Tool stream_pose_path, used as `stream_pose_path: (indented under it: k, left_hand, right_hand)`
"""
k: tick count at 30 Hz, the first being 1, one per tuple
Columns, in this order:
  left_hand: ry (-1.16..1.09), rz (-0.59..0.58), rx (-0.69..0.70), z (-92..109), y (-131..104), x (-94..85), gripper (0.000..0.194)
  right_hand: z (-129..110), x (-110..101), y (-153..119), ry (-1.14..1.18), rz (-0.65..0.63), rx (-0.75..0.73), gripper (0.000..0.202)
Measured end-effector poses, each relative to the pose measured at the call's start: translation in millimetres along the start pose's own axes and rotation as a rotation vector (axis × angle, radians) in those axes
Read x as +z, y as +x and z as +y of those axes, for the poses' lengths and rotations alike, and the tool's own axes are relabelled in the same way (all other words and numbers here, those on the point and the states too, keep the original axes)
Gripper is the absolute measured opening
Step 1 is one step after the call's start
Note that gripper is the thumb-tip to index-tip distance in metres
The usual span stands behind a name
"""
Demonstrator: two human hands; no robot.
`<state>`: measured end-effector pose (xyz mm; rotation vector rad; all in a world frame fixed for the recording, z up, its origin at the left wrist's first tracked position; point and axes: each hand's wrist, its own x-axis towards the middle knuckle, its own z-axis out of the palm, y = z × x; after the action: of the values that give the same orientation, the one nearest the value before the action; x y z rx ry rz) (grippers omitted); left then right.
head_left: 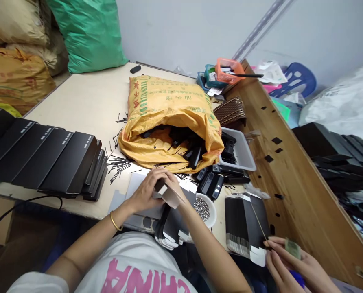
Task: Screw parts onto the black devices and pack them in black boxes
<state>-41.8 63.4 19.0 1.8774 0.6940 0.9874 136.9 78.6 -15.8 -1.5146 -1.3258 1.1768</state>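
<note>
Both of my hands are on a small folding carton (170,197), dark on one side and pale on its flap, raised above the table edge. My left hand (146,190) curls round its left side, a gold bangle on the wrist. Fingers of my right hand (173,182) wrap over its far side, partly hidden behind it. Beneath and in front of me lies a stack of flat black cartons (172,228) with white flaps. Close by on the right is a white bowl (213,213) of small metal screws (201,208).
A yellow woven sack (172,97) of black parts lies open ahead, loose black sticks (119,165) beside it. Black boxes (68,162) line the left. Right are a grey bin (245,150), black devices (210,183), a wooden partition (279,162) and another person's hands (291,260) by flat cartons (245,221).
</note>
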Motion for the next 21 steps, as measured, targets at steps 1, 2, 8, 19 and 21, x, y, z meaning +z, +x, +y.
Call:
stream_pose_path:
  k: [1, 2, 8, 19, 21]
  left_hand:
    - [0.048, 0.067, -0.048, -1, 0, -1.4, 0.06]
    - [0.096, 0.137, -0.123, -2, -1, -2.7, 0.062]
    - [0.278, 0.22, -0.411, -12, -3, 2.1, 0.06]
    - [0.473, 0.093, -0.401, -17, 4, 7.9, 0.061]
    - [0.434, 0.054, -0.358, -17, 1, 9.6, 0.061]
  right_hand:
    - [-1, -11, 10, -0.077, 0.079, 0.033, 0.034]
    - [-2, -23, 20, -0.146, 0.179, 0.061, 0.036]
    - [-4, -85, 68, -0.524, 0.564, 0.313, 0.058]
    - [-81, -95, -10, -0.225, -0.287, -0.129, 0.028]
    - [-92, -69, -13, -0.348, -0.362, -0.215, 0.02]
